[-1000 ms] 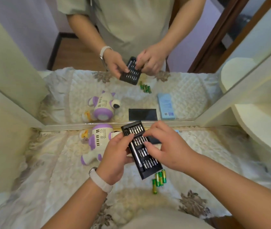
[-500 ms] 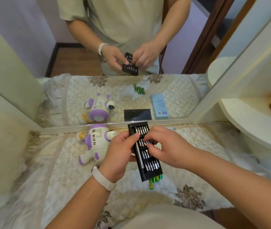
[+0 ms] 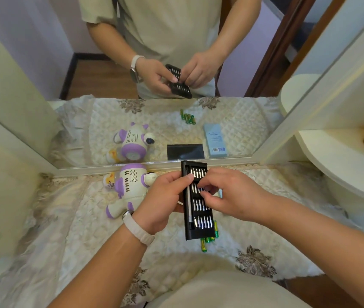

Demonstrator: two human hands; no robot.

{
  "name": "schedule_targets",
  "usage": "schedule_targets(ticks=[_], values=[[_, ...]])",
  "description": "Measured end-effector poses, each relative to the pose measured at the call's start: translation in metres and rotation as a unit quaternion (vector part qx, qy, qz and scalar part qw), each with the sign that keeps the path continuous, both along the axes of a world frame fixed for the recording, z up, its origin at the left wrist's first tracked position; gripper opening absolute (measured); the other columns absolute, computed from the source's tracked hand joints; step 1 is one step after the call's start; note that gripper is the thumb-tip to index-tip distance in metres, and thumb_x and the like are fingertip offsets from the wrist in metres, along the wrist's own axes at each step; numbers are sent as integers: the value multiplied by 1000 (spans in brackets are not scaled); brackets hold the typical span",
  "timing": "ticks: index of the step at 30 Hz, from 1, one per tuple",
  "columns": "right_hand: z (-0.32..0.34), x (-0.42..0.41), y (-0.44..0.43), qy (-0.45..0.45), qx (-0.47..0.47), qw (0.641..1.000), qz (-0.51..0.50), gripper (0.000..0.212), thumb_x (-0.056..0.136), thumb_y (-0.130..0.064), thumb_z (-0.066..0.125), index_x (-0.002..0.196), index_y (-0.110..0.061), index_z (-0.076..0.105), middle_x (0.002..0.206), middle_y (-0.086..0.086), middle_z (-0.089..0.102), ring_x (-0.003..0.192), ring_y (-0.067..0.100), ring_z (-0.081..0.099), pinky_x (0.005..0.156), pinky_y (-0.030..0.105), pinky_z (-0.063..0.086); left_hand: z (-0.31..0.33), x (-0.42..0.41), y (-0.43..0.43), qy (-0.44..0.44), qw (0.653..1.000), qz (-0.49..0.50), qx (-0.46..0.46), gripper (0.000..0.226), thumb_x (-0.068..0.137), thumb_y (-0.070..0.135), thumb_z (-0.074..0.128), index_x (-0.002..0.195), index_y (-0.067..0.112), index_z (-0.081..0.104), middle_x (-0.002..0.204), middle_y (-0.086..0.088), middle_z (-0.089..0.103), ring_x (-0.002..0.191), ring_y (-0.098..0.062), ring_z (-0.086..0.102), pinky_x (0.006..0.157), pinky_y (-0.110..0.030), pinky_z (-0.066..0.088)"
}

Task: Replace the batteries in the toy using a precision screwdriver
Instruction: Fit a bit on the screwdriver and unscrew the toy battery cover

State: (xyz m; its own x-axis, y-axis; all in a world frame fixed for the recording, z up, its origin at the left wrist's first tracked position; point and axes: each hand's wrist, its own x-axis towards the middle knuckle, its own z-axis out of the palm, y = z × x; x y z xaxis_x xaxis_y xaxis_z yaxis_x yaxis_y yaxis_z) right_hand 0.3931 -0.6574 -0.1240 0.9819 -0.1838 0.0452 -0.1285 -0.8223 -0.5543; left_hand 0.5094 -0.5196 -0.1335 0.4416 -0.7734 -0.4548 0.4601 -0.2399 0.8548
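The left hand (image 3: 163, 203) held the black bit case (image 3: 196, 201) in a closed grip above the green batteries (image 3: 208, 240); the right hand (image 3: 232, 194) pinched at its bits, beside the toy (image 3: 130, 185).

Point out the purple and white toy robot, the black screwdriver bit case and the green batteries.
purple and white toy robot (image 3: 130, 181), head view, ventilated white back.
black screwdriver bit case (image 3: 196, 227), head view, lower bit row.
green batteries (image 3: 203, 246), head view, lowest battery's body.

**Bit case held over quilted top**

Left hand (image 3: 162, 202) grips black bit case (image 3: 195, 227) by its left edge. Right hand (image 3: 232, 194) fingertips pinch at second bit row. Green batteries (image 3: 208, 240) lie beneath case. Purple-white toy (image 3: 130, 185) lies left, beside mirror (image 3: 154, 121).
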Motion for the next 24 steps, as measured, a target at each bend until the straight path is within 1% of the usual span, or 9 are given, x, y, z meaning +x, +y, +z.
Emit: schedule_targets(ticks=[3,6,8,13,18,22,24], values=[[-4,2,1,-7,-6,1000,-4,13,84,-24,64,93,-17,70,81,-12,60,70,3,59,66,30,55,0,2,2,-12,1000,-12,4,21,99,19,52,104,10,71,85,-7,73,71,-18,70,58,-29,55],[-4,3,2,-4,-13,1000,4,24,85,-33,55,93,-17,71,81,-10,61,69,3,59,64,30,55,-1,3,5,-11,1000,-21,9,23,99,20,52,108,7,69,87,-9,73,72,-19,70,57,-29,54],[-4,3,3,-5,-16,1000,9,31,85,-38,50,93,-17,71,81,-9,63,68,5,59,63,30,55,-2,3,6,-3,1000,-21,10,21,99,20,53,106,9,70,87,-8,73,72,-19,70,57,-29,54],[-7,3,3,-37,-37,999,14,30,85,-35,52,89,-13,73,78,-3,65,65,11,63,58,33,56,-4,4,5,13,999,-27,16,22,99,20,52,104,9,70,86,-6,73,72,-17,70,58,-29,55],[-16,2,8,-87,-84,993,2,24,87,-28,54,88,-12,73,75,-2,64,62,13,61,54,27,53,-5,7,6,14,999,-25,23,21,98,21,53,104,10,70,84,-5,73,71,-16,69,59,-30,55],[-18,2,10,-87,-86,992,15,25,87,-28,53,89,-12,72,78,-2,64,63,10,60,56,24,52,-6,8,7,15,999,-25,26,21,98,21,54,105,9,70,85,-7,72,71,-17,69,58,-30,54],[-16,3,9,-80,-96,992,33,26,87,-28,52,89,-11,72,78,0,64,62,13,60,54,26,53,-7,8,7,12,999,-29,31,21,98,21,55,105,9,70,84,-8,71,70,-19,68,58,-30,55]])
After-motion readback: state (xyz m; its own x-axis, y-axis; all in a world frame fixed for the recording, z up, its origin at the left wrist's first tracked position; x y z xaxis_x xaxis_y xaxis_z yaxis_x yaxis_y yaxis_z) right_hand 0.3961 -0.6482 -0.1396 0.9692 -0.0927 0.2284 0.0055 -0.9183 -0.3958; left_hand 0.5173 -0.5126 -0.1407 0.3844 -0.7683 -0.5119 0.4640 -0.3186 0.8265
